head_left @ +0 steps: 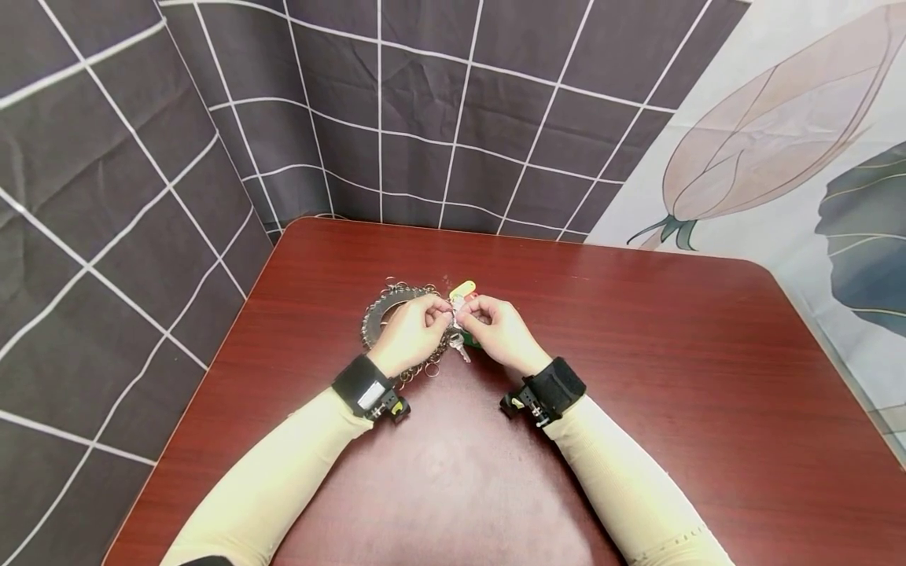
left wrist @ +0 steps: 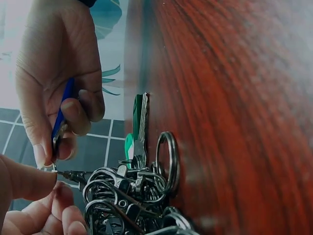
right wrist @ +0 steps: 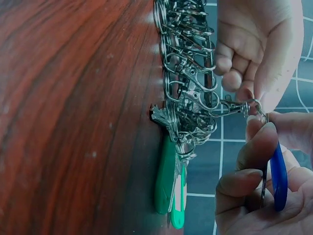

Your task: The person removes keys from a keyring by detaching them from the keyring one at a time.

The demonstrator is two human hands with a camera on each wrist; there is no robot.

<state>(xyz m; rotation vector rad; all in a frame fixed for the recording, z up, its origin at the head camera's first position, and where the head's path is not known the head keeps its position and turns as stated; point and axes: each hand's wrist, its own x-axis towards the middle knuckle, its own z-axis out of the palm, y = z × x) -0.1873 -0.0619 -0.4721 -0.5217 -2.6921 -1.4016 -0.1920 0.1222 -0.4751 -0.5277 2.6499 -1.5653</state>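
Cream long sleeves (head_left: 283,472), black wrist straps (head_left: 361,385), small mounted cameras (head_left: 520,402)

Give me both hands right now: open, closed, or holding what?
Left hand: closed, fingertips pinching a small metal clasp on the key ring bunch.
Right hand: closed, holding a blue key tag at that clasp.

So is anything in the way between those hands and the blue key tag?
Nothing visible. The right hand already pinches the blue key tag, and the left hand holds the small clasp right beside it, above the table.
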